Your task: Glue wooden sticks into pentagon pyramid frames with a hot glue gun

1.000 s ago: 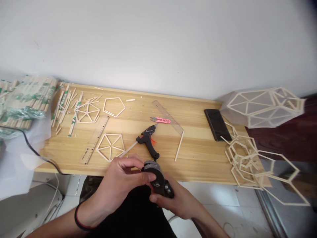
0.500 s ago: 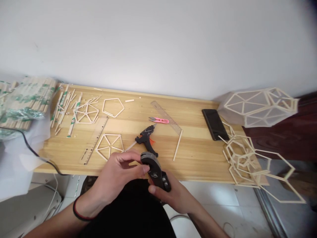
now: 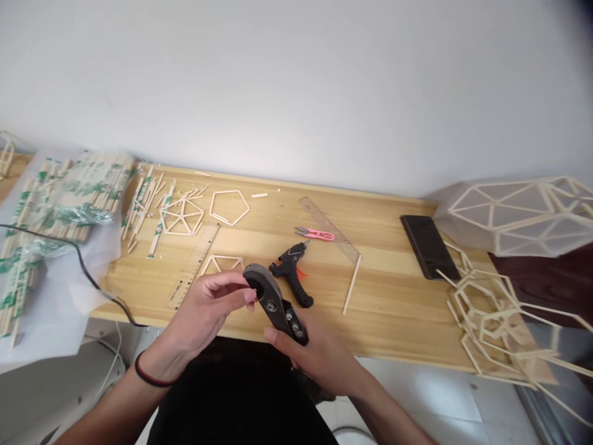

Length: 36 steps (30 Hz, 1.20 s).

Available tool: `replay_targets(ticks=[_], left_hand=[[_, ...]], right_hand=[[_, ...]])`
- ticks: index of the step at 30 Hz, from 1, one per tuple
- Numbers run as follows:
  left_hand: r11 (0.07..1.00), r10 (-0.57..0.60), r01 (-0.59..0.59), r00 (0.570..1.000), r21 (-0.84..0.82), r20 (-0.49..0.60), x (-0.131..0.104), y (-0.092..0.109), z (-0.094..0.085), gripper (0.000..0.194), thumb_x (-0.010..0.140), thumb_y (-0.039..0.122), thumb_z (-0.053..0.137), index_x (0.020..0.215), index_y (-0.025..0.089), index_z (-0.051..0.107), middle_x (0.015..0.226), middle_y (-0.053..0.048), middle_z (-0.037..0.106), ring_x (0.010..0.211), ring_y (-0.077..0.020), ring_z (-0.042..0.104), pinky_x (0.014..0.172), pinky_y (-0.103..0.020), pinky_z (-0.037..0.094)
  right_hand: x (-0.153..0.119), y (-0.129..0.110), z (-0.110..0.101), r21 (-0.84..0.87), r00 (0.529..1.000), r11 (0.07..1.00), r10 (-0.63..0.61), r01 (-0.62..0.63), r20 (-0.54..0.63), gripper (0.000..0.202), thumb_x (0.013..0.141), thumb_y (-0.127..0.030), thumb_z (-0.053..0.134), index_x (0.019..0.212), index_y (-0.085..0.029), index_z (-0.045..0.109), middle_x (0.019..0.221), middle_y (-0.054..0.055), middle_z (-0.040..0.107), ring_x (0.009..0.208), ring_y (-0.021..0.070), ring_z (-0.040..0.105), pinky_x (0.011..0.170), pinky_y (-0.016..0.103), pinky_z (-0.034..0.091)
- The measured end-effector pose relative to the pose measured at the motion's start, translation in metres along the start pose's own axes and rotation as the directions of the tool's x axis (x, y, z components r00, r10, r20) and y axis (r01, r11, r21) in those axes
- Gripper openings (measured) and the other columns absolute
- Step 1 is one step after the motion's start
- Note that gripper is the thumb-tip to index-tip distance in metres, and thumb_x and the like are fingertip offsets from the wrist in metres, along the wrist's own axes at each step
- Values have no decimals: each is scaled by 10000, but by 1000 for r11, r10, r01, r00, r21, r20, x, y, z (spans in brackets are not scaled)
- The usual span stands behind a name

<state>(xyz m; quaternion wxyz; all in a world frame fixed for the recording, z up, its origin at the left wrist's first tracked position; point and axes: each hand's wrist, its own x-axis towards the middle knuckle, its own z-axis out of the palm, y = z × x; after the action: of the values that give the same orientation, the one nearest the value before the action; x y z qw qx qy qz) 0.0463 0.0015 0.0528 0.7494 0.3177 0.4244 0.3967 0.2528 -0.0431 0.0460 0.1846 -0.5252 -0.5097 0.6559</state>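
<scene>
My right hand (image 3: 319, 352) grips the handles of a pair of black cutters (image 3: 272, 304), which tilts up and to the left over the table's front edge. At its curved jaws, my left hand (image 3: 210, 306) is closed in a pinch, thumb against fingers. What the pinch holds is too small or too hidden to make out. Just behind the cutters lies a black glue gun (image 3: 291, 272) with an orange trigger. A stick frame with spokes (image 3: 225, 259) is partly covered by my left hand.
Pink snips (image 3: 317, 234), a clear ruler (image 3: 331, 228), a second ruler (image 3: 197, 266) and a loose stick (image 3: 352, 285) lie on the wooden table (image 3: 393, 321). Bagged chopsticks (image 3: 92, 188) fill the left. A phone (image 3: 428, 247) and stick structures (image 3: 500, 321) stand right; a cable (image 3: 86, 272) crosses left.
The view has shifted so the table's things sit farther right. Both hands have raised the cutters slightly and moved them left, and the jaws now cover part of the spoked frame.
</scene>
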Motion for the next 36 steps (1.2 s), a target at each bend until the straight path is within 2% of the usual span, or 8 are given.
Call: replay_targets(ticks=[8,14,18,23,26,29,32,36], left_hand=[[998,36,-37,999,-43,-8,0,2,-16,194,751,286,958,865,156,870,805,-52,746,715,-114,619,699,-232,530],[998,21,-30,991,-63,-132,4,0,-23,222,682,276,995,800,150,855,720,-38,752,658,-113,639,675,-235,527],[998,36,-49,967,-45,-251,10,-2,-26,282,594,272,1030,767,151,843,733,-40,776,665,-120,660,685,-233,546],[972,171,-112,939,206,-298,11,2,-43,276,697,305,979,900,184,837,841,-48,819,739,-158,720,739,-258,576],[822,350,-164,902,546,-255,8,7,-57,151,796,310,905,881,199,848,906,-67,836,832,-203,757,798,-280,580],[575,458,-258,888,777,-45,8,6,-70,99,915,290,784,924,220,854,972,-73,845,910,-227,775,858,-301,573],[361,476,-356,865,862,158,12,-3,-79,166,993,253,657,957,217,815,967,-59,837,876,-207,769,820,-297,570],[276,469,-392,852,878,234,21,-10,-86,175,1004,218,608,942,211,771,930,-37,799,907,-198,729,859,-302,550]], right_hand=[[12,-15,4,109,991,991,72,-84,113,433,874,-661,732,901,-258,576,636,-75,452,517,122,421,493,262,388],[21,-17,8,-73,1000,997,-30,30,-4,228,958,-481,672,952,-254,657,668,-25,563,695,212,593,684,333,498],[26,-23,12,-167,998,986,-34,24,-56,177,978,-403,629,999,-233,674,849,21,685,855,250,655,808,361,511],[22,-25,8,-326,995,944,15,-48,-103,284,992,-486,572,962,-218,661,865,45,705,798,254,643,740,360,478],[9,-15,-5,-374,982,925,2,-74,-187,343,985,-545,542,888,-230,635,759,32,662,714,240,612,675,348,455],[-11,1,-22,-370,941,926,-53,-79,-335,409,970,-617,541,795,-251,592,675,24,635,625,223,576,584,324,428],[-32,20,-42,-394,883,905,-45,-162,-466,407,958,-624,545,784,-260,595,568,-3,588,542,217,548,542,320,433],[-55,49,-68,-418,740,840,-31,-345,-672,417,900,-665,530,790,-268,591,536,-5,589,509,233,580,528,325,439]])
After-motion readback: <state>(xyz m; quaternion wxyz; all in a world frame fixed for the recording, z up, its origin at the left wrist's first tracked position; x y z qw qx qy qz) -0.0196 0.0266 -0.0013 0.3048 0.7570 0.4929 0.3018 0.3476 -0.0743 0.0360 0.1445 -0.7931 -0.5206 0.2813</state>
